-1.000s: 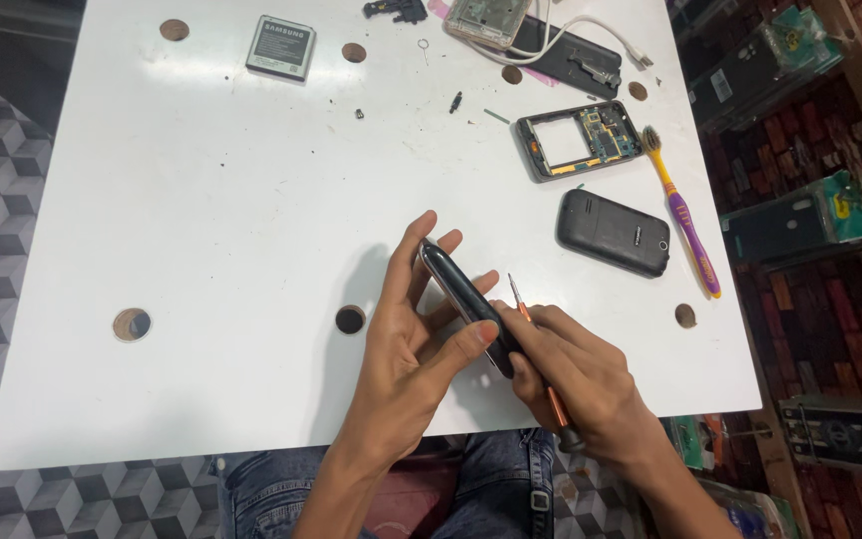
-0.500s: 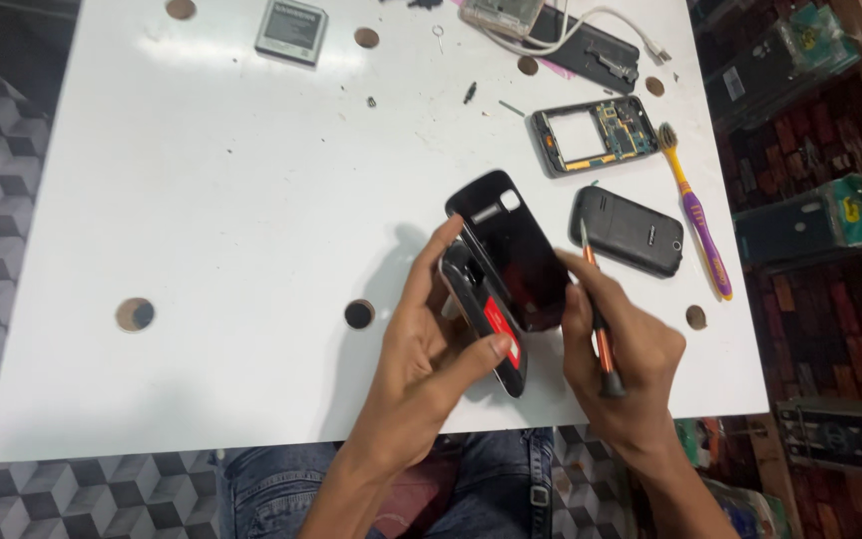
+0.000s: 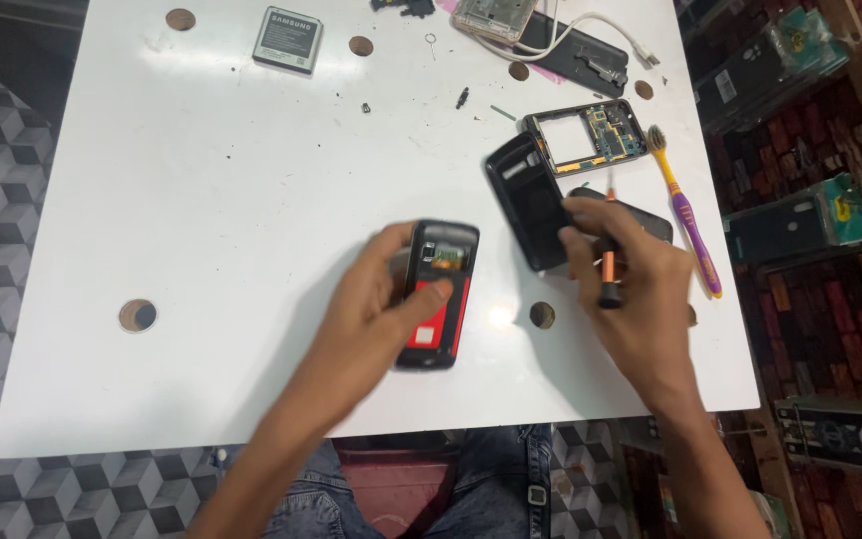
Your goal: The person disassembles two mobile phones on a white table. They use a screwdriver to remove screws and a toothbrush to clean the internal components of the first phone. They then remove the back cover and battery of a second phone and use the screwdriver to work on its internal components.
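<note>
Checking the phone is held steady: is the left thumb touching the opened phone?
Touching. The head view shows the left hand wrapped around the phone, with its thumb pressed onto the exposed back, no gap showing.

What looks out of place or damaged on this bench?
Nothing is spilled. The phone under the left hand lies open, its back cover in the right hand with a screwdriver. A stripped phone frame, loose screws and a toothbrush lie scattered on the table.
</note>
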